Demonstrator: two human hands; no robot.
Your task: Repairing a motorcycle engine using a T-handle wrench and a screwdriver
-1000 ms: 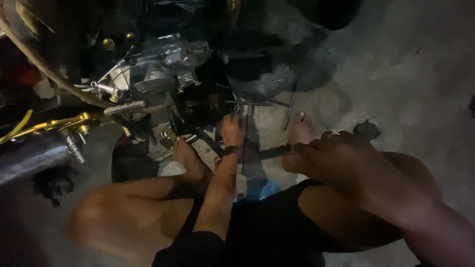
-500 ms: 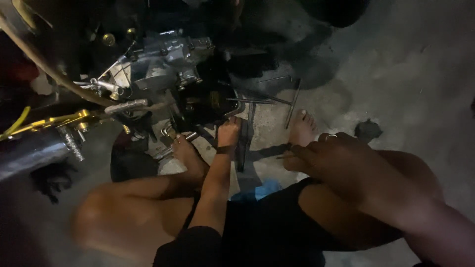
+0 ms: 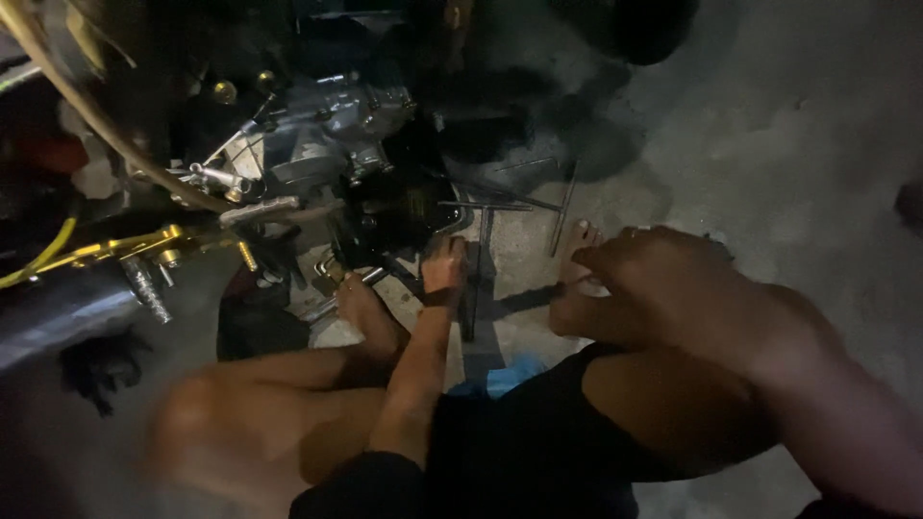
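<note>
Grey concrete floor [image 3: 769, 125]; yellow cable [image 3: 38, 258] at left; blue scrap, maybe cloth [image 3: 508, 373], under leg; dark rag [image 3: 101, 367] lower left.

Left hand [image 3: 444, 264] now nearer engine [image 3: 332, 144].

Silver-grey engine casing [image 3: 332, 135]; gold brake lever [image 3: 115, 248] beside yellow cable [image 3: 38, 258]; brass-coloured bolt head [image 3: 224, 92]; black shorts [image 3: 538, 452]; blue cloth [image 3: 505, 375] under leg; mottled grey concrete floor [image 3: 788, 125]; dark metal rods [image 3: 562, 207]
</note>
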